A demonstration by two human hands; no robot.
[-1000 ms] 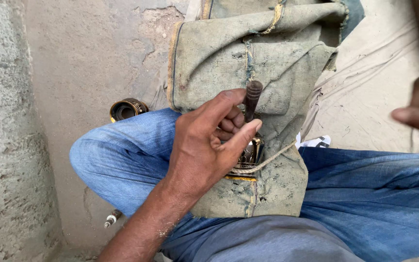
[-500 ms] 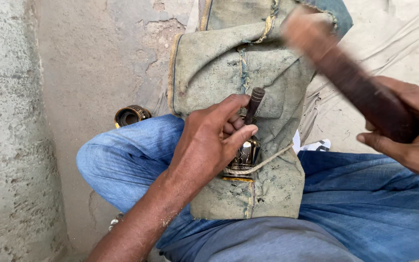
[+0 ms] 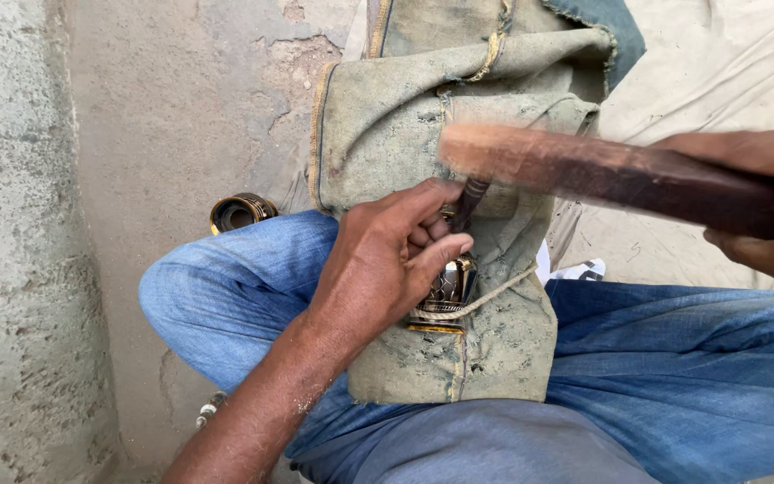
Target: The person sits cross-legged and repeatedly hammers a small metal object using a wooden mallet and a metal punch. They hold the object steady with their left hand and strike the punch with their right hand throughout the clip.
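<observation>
Two hands: both busy over the lap.
Left hand (image 3: pixel 378 269): fingers curled tight round a dark punch (image 3: pixel 469 199), its tip set on the patterned metal piece (image 3: pixel 448 289).
Right hand (image 3: pixel 768 242): fingers closed round the handle of a wooden mallet (image 3: pixel 602 172), blurred, its head just at the punch top.
Metal piece: resting on worn canvas cloth (image 3: pixel 459 108) across the jeans (image 3: pixel 674 358), bound by cord (image 3: pixel 485 300), apparently.
Nearby: a brass ring (image 3: pixel 239 211) on the floor.
Doing it well: hold the punch upright, strike squarely, thumb clear of the top.
</observation>
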